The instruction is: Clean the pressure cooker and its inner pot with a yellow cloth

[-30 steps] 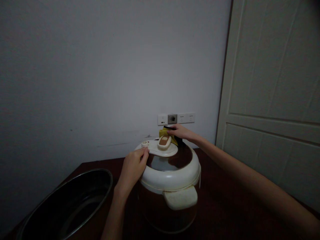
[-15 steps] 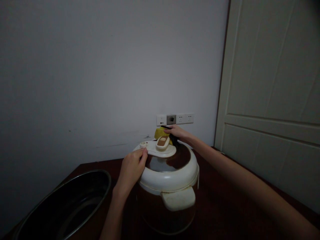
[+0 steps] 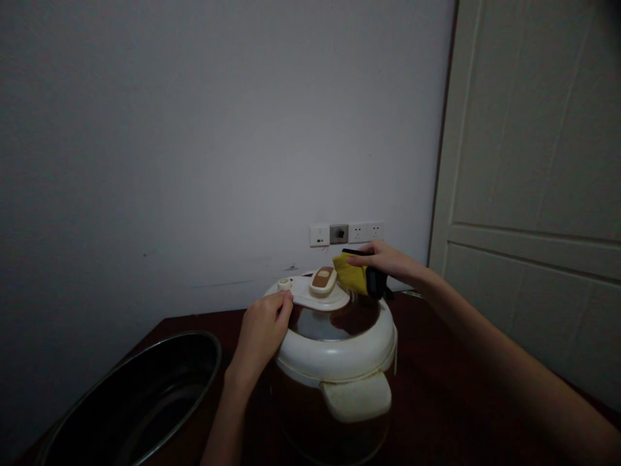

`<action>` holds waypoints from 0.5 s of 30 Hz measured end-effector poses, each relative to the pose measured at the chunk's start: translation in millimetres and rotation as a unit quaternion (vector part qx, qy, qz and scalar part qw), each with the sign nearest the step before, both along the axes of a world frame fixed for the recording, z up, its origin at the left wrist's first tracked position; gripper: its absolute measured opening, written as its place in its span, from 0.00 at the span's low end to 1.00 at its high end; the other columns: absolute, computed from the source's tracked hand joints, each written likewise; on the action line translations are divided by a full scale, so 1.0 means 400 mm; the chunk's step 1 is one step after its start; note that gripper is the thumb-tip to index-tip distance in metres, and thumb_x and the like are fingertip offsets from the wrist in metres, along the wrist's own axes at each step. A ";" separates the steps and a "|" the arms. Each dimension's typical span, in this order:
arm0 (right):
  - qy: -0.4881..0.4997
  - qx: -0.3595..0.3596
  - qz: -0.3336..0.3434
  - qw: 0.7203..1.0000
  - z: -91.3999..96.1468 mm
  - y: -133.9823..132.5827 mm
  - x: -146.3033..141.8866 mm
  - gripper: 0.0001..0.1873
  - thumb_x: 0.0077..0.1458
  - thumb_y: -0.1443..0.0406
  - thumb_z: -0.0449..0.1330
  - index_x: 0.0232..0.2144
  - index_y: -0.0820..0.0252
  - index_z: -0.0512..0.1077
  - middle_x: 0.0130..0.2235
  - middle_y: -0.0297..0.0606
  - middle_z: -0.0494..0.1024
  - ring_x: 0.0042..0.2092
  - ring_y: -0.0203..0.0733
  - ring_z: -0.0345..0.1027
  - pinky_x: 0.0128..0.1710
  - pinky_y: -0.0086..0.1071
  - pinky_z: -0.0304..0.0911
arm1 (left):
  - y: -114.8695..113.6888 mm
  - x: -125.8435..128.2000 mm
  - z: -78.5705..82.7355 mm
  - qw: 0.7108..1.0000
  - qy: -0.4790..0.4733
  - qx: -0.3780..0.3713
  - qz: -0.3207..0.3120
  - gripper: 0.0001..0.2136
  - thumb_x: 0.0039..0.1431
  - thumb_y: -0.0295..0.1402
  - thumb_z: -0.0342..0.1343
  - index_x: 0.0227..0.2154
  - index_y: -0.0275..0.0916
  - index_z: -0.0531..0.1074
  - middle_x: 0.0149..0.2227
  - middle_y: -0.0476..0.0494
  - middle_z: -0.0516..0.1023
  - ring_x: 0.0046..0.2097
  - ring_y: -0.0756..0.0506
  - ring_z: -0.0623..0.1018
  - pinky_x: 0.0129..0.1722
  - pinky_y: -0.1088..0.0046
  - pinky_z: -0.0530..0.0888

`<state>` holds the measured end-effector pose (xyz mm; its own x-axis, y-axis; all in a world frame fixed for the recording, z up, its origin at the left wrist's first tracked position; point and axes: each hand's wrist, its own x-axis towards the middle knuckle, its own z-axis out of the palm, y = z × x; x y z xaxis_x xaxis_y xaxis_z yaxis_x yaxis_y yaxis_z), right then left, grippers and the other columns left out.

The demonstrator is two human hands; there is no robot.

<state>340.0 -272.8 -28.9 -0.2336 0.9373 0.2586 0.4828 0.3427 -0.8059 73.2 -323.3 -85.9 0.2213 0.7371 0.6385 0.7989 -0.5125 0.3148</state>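
Note:
A brown and white electric pressure cooker [image 3: 334, 362] stands upright with its lid on. On the lid are a white and brown handle [image 3: 323, 281] and a small white valve knob [image 3: 284, 283]. My left hand [image 3: 264, 327] is closed against the left side of the lid, its fingertips beside the knob; part of its grip is hidden. In my right hand [image 3: 383, 259], pinched between thumb and fingers, is a yellow and black cloth [image 3: 353, 275] over the lid's far right side. Whether the cloth's lower edge touches the lid I cannot tell.
To the left of the cooker sits a large, dark metal pot [image 3: 212, 343] with a shiny rim. Both stand on a dark red table [image 3: 204, 319] against a pale wall. Wall sockets [image 3: 359, 232] are behind the cooker, and a panelled door [image 3: 524, 162] is at the right.
My right hand has moved the cloth rightward, from behind the lid handle to the lid's right side. My left hand stays on the lid. The whole view has shifted slightly.

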 end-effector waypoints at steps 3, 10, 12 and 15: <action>-0.045 0.066 -0.098 0.992 0.010 0.030 -0.003 0.14 0.50 0.60 0.59 0.32 0.66 0.78 0.25 0.40 0.76 0.24 0.37 0.66 0.23 0.29 0.56 | 0.000 -0.001 -0.001 1.000 -0.008 0.000 -0.006 0.18 0.65 0.36 0.41 0.36 0.38 0.77 0.42 0.40 0.80 0.42 0.43 0.78 0.40 0.71 0.68; -0.119 0.211 -0.133 0.961 -0.036 0.030 -0.090 0.14 0.53 0.62 0.57 0.36 0.66 0.76 0.33 0.44 0.79 0.32 0.41 0.70 0.28 0.30 0.58 | 0.002 -0.002 -0.003 1.000 -0.011 -0.003 -0.008 0.18 0.65 0.36 0.41 0.36 0.38 0.77 0.42 0.40 0.80 0.43 0.42 0.78 0.41 0.70 0.68; -0.138 0.244 -0.143 0.949 -0.046 -0.009 -0.106 0.14 0.53 0.62 0.57 0.37 0.67 0.75 0.33 0.46 0.79 0.32 0.42 0.70 0.29 0.30 0.58 | 0.002 -0.002 -0.002 1.000 -0.008 -0.002 -0.006 0.18 0.65 0.36 0.41 0.36 0.38 0.77 0.42 0.40 0.80 0.43 0.43 0.78 0.41 0.70 0.68; -0.182 0.284 -0.138 0.931 -0.055 -0.076 -0.121 0.12 0.55 0.64 0.56 0.37 0.66 0.74 0.32 0.46 0.79 0.31 0.42 0.70 0.28 0.30 0.57 | 0.001 0.000 0.001 1.000 0.000 -0.002 0.006 0.18 0.65 0.36 0.41 0.35 0.38 0.77 0.41 0.39 0.80 0.41 0.43 0.78 0.39 0.71 0.68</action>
